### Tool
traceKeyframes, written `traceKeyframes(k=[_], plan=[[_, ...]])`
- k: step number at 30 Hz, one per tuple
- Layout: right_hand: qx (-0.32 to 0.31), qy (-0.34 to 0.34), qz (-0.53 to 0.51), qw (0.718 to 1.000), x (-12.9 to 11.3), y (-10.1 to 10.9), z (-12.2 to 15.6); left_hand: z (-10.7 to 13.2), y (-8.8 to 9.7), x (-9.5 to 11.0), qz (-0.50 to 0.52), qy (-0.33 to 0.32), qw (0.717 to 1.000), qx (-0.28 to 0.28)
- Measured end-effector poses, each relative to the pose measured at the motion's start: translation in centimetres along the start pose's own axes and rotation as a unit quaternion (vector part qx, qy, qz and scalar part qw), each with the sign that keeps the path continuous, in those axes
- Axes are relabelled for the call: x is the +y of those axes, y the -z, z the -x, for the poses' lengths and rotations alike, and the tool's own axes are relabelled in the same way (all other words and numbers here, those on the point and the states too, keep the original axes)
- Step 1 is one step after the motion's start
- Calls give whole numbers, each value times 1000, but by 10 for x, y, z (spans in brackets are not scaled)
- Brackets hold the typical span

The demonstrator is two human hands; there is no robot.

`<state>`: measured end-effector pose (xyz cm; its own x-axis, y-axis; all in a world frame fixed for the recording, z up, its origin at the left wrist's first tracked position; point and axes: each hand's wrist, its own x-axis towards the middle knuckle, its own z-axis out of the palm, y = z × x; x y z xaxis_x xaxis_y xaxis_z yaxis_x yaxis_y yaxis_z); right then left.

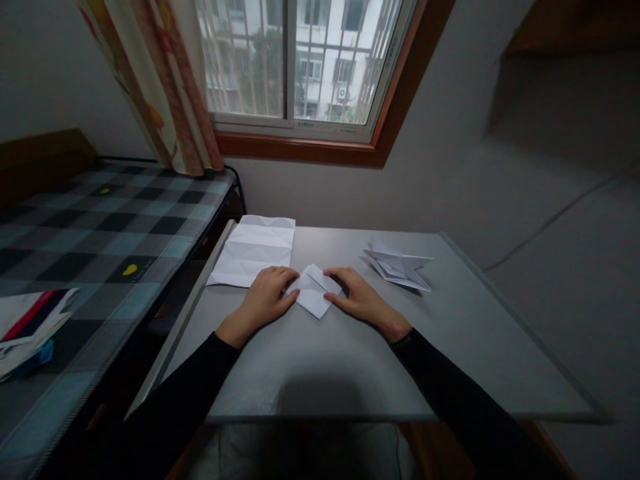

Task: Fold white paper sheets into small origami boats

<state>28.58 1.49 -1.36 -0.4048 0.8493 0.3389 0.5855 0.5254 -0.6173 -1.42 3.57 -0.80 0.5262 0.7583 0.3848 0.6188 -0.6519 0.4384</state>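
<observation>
Table (450, 360), pale grey and smooth, below a brown-framed glass window (330, 80).
Left hand (267, 297) and right hand (357, 297), half-curled, hold opposite sides of a small folded white paper diamond (314, 298) near the table's middle; a creased white paper sheet (257, 243) lies left, a spiky white paper form (397, 265) right, a checked bed (107, 227) alongside.

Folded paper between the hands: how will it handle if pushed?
The folded paper is probably light: just small folded paper. Overlapping layers likely make it stiffer than the opened-out creased sheet at left. Lying low and flat, it would likely slide rather than roll.
</observation>
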Motion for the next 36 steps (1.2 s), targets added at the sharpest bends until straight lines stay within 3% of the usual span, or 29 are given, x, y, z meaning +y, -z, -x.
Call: traceKeyframes(k=[8,14,18,24,36], plan=[[26,14,-47,998,-4,-3,1,0,-6,-1,32,-19,999,36],[17,96,4,995,-12,1,-2,0,0,1,27,-73,997,3],[-25,115,-8,993,-20,6,-1,2,2,4,49,-96,994,-25],[-39,84,2,996,-23,6,-3,3,-2,2,68,-71,994,-42],[-60,116,21,991,-25,3,-2,2,-3,-1,58,-66,995,-53]])
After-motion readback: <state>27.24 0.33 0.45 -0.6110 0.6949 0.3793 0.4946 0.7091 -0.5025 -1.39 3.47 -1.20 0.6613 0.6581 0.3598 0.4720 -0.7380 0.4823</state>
